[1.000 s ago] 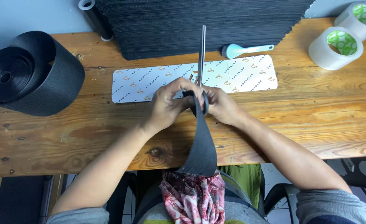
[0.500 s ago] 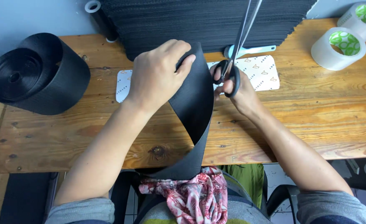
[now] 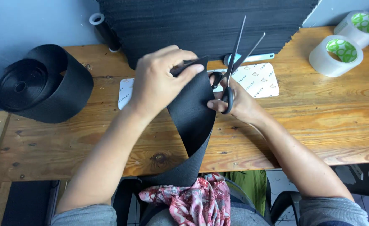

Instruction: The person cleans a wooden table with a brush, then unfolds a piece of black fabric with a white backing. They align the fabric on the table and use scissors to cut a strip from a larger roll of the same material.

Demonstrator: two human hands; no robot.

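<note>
I've got my left hand (image 3: 157, 81) with fingers pinching the top edge of the wide black webbing strip (image 3: 193, 113) upright over the wooden worktop (image 3: 310, 109), right hand (image 3: 239, 104) gripping black-handled scissors (image 3: 232, 69), blades parted, just right of it.

Wooden table (image 3: 318, 121) with black webbing roll (image 3: 38, 90), two tape rolls (image 3: 336, 55), patterned white card (image 3: 260, 79)

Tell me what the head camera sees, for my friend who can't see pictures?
A left hand holds up a wide black strap while the right hand holds open black scissors above a wooden table.
</note>
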